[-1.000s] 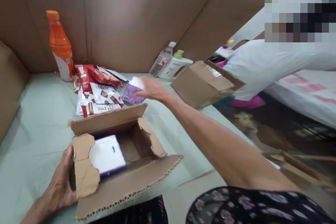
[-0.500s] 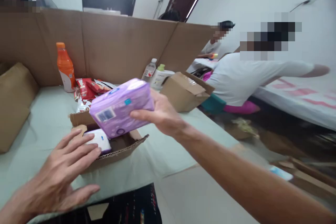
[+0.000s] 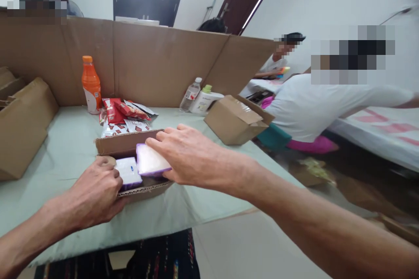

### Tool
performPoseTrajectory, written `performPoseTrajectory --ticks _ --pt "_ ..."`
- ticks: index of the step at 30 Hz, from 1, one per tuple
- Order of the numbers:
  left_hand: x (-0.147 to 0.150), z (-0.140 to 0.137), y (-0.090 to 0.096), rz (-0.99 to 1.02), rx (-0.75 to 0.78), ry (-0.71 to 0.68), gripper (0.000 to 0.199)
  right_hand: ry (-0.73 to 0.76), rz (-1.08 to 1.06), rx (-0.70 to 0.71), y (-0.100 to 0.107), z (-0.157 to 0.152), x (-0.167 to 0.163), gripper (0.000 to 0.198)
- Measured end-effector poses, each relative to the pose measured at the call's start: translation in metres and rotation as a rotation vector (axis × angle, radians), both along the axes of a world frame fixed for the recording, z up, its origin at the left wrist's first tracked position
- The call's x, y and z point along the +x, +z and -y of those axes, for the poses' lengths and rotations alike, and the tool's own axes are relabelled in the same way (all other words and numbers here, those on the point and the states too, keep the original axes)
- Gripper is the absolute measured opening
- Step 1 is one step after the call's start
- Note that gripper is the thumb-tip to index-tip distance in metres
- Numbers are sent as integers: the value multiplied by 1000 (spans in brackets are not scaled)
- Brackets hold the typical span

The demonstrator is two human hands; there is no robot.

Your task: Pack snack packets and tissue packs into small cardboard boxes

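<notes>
The table (image 3: pixel 59 139), under its pale green cloth, carried everything, with a tall cardboard screen (image 3: pixel 147 65) standing along its far edge and a closed carton (image 3: pixel 234 120) toward its far right corner. Near the front edge sat the open cardboard box (image 3: pixel 131 144), its back flap raised. The right hand (image 3: pixel 183 157) lay flat across the top of the box, fingers spread and only loosely curled, pressing on the purple pack (image 3: pixel 151 161) rather than pinching it. The left hand (image 3: pixel 93 192) was curled round the box's near left corner, a firm bracing hold. The purple pack stood on edge inside the box, white end up, its long axis seeming to run from the front edge toward the screen, touching a second, smaller-looking pack (image 3: pixel 128 172) to its left. To do this well, I judged, the palm should push straight down while the other hand keeps the box from sliding on the cloth; a tilted push would likely wedge the pack against its neighbour or buckle the torn front wall. Behind the box lay red snack packets (image 3: pixel 122 111), an orange bottle (image 3: pixel 91 79) by the screen, and a clear bottle (image 3: pixel 190 95) beside a white one (image 3: pixel 206 99). A person in a white shirt (image 3: pixel 314 104) leaned away beyond the right edge.
</notes>
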State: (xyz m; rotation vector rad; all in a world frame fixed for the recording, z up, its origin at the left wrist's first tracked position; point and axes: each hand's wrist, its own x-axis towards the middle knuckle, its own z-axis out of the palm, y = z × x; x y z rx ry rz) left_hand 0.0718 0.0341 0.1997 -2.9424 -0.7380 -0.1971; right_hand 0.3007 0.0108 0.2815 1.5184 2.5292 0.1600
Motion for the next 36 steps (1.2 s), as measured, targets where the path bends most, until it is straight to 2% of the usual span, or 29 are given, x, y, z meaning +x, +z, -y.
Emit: performPoseTrajectory --ticks 5,8,13,16,20,23,25,28,31,33,34,36 --pt "-2 4 -7 26 65 -28 17 65 -43 -23 -16 -19 -9 22" --pt "-6 5 -8 40 105 -11 11 128 -152 -38 -21 -17 -13 29" --pt "-12 6 -10 93 161 -30 15 15 -285 -110 -24 -16 -3 43" --pt "-12 6 -10 94 156 -40 15 -35 -199 -102 -29 -20 7 42" --pt "-12 7 -9 96 139 -48 13 -28 42 -120 -45 -22 4 26" --pt "-16 8 -11 145 134 -58 13 -57 51 -178 -59 -23 -7 28" --pt "-23 10 -14 233 146 -76 30 -99 -5 -206 -63 -24 -8 31" --pt "-39 15 -25 403 155 -24 58 -75 -204 -223 -53 -16 5 37" --pt "-58 20 -41 526 92 69 64 -36 -511 -19 -38 6 34 30" --pt "-66 22 -51 590 26 103 66 -80 -654 128 -37 22 56 34" --pt "-68 23 -55 618 -1 121 65 -115 -700 150 -40 28 65 41" --pt "-67 22 -58 658 -29 142 60 -167 -763 56 -54 34 77 60"
